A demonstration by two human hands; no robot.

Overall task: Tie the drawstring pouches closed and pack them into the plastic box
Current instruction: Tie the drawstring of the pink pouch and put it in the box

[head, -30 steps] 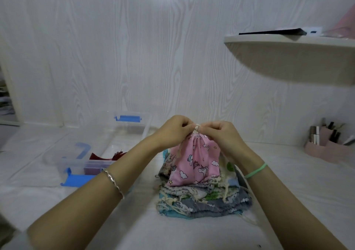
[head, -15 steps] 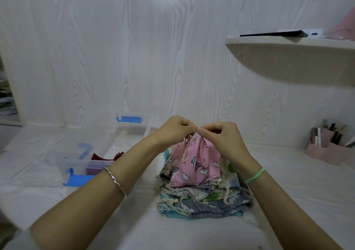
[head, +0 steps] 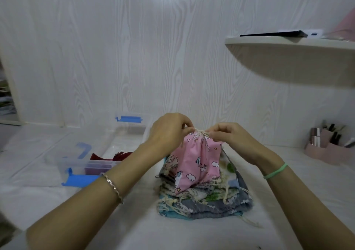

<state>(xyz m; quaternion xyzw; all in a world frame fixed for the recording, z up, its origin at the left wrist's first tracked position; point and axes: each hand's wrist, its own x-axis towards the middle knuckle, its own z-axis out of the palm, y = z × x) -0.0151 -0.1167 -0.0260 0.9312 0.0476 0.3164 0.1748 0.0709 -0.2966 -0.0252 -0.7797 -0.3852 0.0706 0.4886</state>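
Fingers on pink pouch drawstring

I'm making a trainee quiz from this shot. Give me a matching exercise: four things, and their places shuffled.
1 pink unicorn-print fabric pouch
2 clear plastic box with blue latches
3 pink plastic desk organiser
4 thin green wristband

A worn at the wrist of the right hand
B on the table, left of the left hand
C far right, near the wall
D top pinched by both hands

Pairs: 1-D, 2-B, 3-C, 4-A
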